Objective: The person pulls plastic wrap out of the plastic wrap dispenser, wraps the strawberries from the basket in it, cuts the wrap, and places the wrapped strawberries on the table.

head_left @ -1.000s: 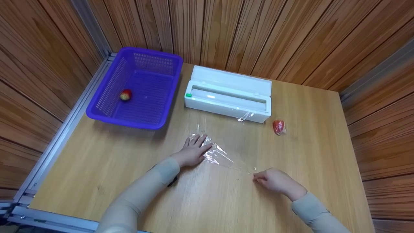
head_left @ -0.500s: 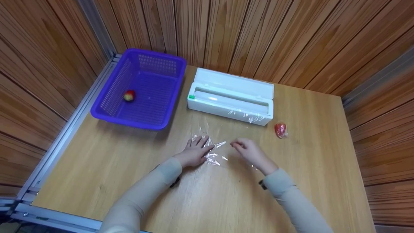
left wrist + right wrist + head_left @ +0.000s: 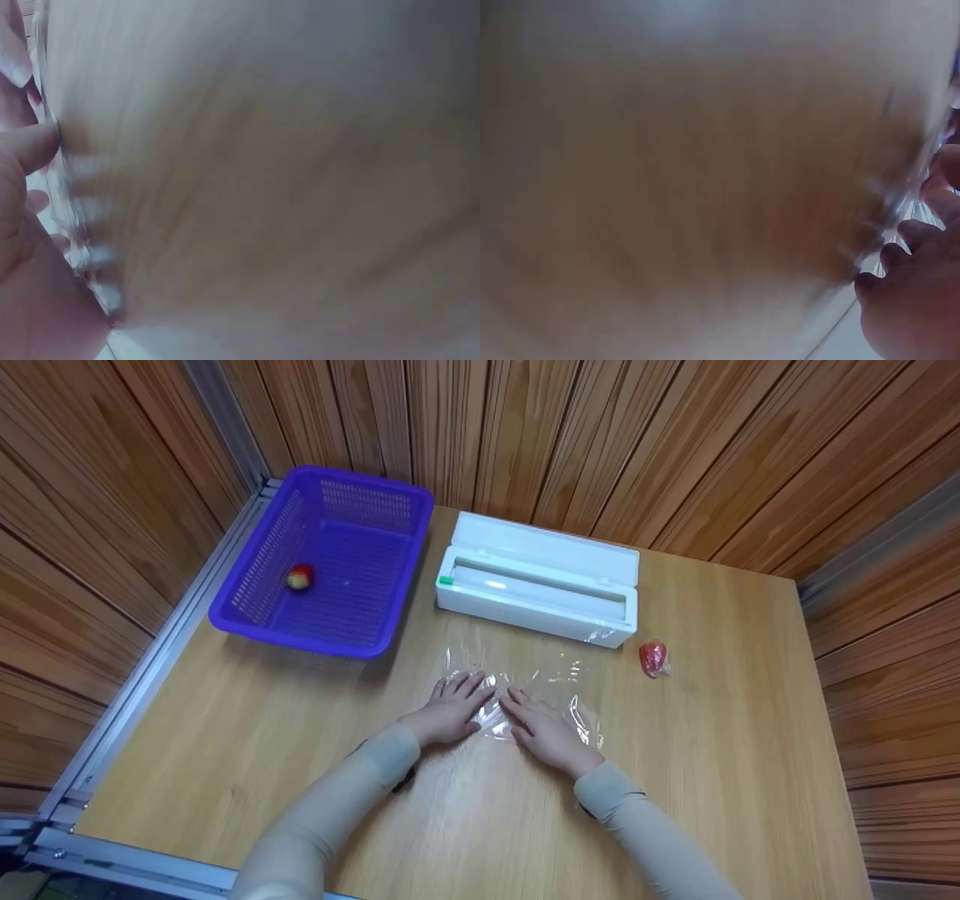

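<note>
A sheet of clear cling film [image 3: 495, 721] lies on the wooden table, creased and shiny between the two hands. My left hand [image 3: 444, 714] rests on its left part with the fingers spread. On its right part lies my right hand [image 3: 549, 735], palm down, fingers straight and pointing toward the left one. In the left wrist view, a thumb and fingers [image 3: 37, 150] show at the left edge beside the film. The right wrist view shows fingertips [image 3: 915, 234] touching the table at the right edge. Whether anything is under the palms is hidden.
A white cling film box [image 3: 525, 613] stands behind the hands, lid raised, roll inside. To its right lies a red fruit [image 3: 654, 658] in film. A purple basket [image 3: 300, 642] at the back left holds a red-and-yellow fruit [image 3: 300, 577]. Wood-panelled walls border the table.
My right hand let go of the film's right corner, moved left and up, then flattened onto the film beside the left hand. The film's right side now lies spread. My left hand stayed put.
</note>
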{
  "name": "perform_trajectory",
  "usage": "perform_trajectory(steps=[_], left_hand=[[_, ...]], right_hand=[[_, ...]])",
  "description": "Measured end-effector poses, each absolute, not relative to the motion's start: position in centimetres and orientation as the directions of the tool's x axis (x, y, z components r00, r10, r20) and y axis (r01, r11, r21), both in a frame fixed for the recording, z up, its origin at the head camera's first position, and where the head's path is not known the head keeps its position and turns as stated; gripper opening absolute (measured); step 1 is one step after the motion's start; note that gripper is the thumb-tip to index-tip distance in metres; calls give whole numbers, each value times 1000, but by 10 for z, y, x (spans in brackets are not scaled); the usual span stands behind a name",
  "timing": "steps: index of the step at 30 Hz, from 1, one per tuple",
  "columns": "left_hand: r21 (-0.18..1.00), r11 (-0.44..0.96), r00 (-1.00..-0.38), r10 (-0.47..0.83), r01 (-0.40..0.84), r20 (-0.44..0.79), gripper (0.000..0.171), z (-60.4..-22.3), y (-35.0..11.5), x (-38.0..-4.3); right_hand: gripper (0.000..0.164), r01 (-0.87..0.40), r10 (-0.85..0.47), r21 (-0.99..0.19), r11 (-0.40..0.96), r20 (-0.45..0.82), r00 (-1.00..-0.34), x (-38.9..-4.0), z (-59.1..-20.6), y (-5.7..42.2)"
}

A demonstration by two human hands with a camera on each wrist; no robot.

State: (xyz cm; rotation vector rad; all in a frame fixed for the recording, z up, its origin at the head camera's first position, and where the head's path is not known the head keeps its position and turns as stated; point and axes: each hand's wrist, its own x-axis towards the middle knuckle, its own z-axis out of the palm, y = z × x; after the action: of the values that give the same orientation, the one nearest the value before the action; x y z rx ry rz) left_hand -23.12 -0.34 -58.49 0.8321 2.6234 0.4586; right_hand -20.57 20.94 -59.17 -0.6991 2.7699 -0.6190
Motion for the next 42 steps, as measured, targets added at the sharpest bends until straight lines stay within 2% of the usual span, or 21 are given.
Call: perform_trajectory(steps=[6,10,14,19,23,26,29,32,34,36,42], left_hand=[[471,729,-767,622,497,-154,66,-584,-19,-232],[488,735,-801,587,470,-113,62,-585,-34,-230],[499,755,-838,536,424,-99,45,-584,-55,-226],[544,741,-830,541,392,-139,18,-572,-86,-220],[647,692,-830,534,320,-160,13,-549,-111,-218],[695,650,-869,489,307,-73,15,-524,-129,-222],[697,613,-905,408,371,121,11,-502,-146,-235],[682,601,-909,289,416,300,8,-486,-164,-254],[667,626,-910,202,404,361,9,-481,-177,-269],[668,666,-930,110,332,352,13,-477,-191,-283],[637,769,-987,-68,42,147,42,-474,-222,-315]], right_hand=[[48,-428,-514,-408,807,-126,-849,-206,-591,210],[47,-429,-514,-411,804,-121,-849,-207,-592,212],[47,-436,-518,-406,803,-114,-848,-208,-591,213],[47,-431,-517,-409,805,-126,-847,-208,-589,212],[47,-428,-519,-410,805,-138,-844,-208,-588,212],[47,-424,-518,-410,807,-148,-843,-208,-587,213],[48,-429,-516,-404,808,-136,-846,-207,-587,215],[48,-436,-518,-402,805,-120,-847,-207,-587,217],[48,-436,-521,-407,803,-121,-845,-207,-588,217],[48,-437,-527,-416,798,-128,-840,-208,-588,217],[49,-448,-536,-399,800,-140,-832,-208,-590,214]])
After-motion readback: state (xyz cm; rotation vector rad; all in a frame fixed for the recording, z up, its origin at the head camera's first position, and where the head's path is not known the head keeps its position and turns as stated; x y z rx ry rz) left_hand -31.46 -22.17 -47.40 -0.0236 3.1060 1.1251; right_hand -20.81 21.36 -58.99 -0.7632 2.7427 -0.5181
